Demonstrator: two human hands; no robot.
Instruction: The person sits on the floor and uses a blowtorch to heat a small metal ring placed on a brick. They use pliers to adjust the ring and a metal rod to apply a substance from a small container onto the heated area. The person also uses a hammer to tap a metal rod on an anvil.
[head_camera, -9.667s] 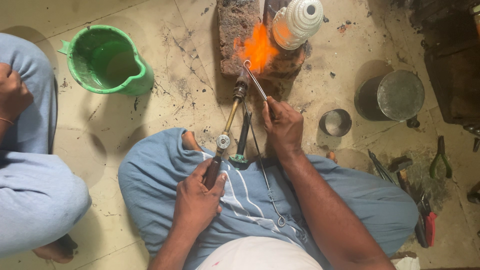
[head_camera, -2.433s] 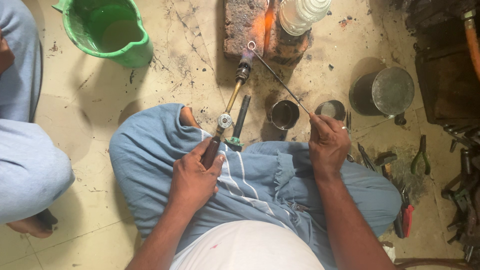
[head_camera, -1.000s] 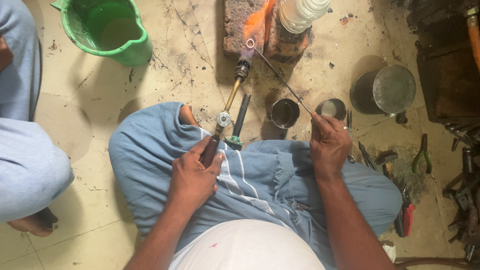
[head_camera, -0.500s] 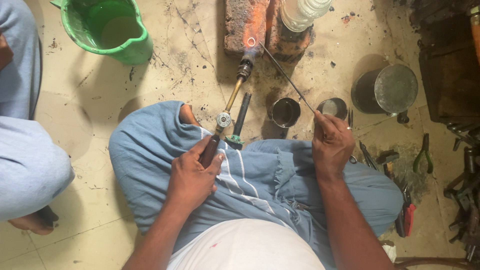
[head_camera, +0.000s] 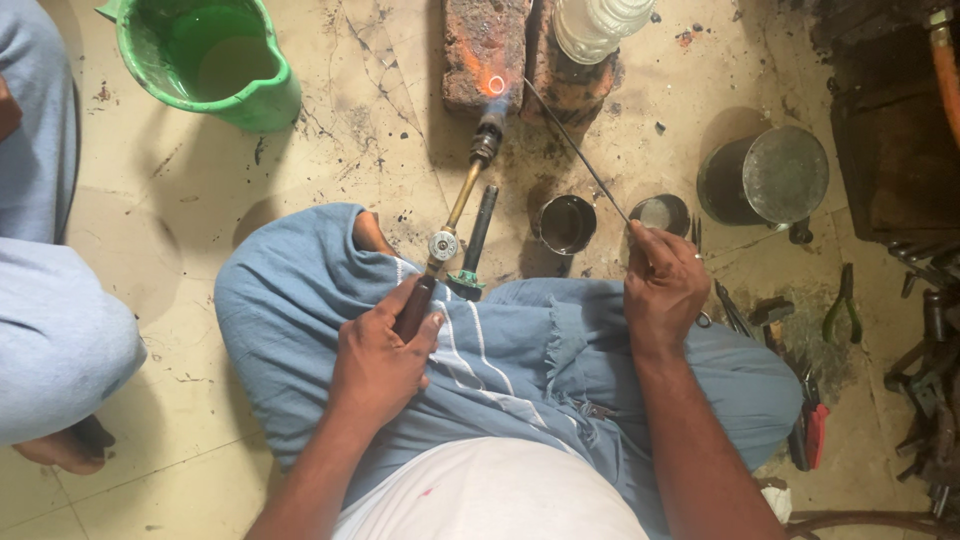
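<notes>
My left hand (head_camera: 380, 355) grips the dark handle of a brass gas torch (head_camera: 458, 200) that points up at a brick (head_camera: 485, 50). A small ring (head_camera: 496, 85) glows orange on the brick at the torch tip. My right hand (head_camera: 662, 290) pinches a long thin metal rod (head_camera: 575, 145) whose far end reaches up toward the glowing ring. I sit cross-legged in blue cloth, with both hands above my knees.
Two small metal cups (head_camera: 566, 222) (head_camera: 662, 212) stand beside my right hand, a bigger tin (head_camera: 765, 175) further right. A green jug (head_camera: 215, 60) with liquid is at top left. Pliers and tools (head_camera: 840, 305) lie at the right. Another person's leg (head_camera: 50, 300) is at the left.
The large orange flame on the brick has died down to a small glowing ring. My right hand with the rod moved from the brick back to the small cups.
</notes>
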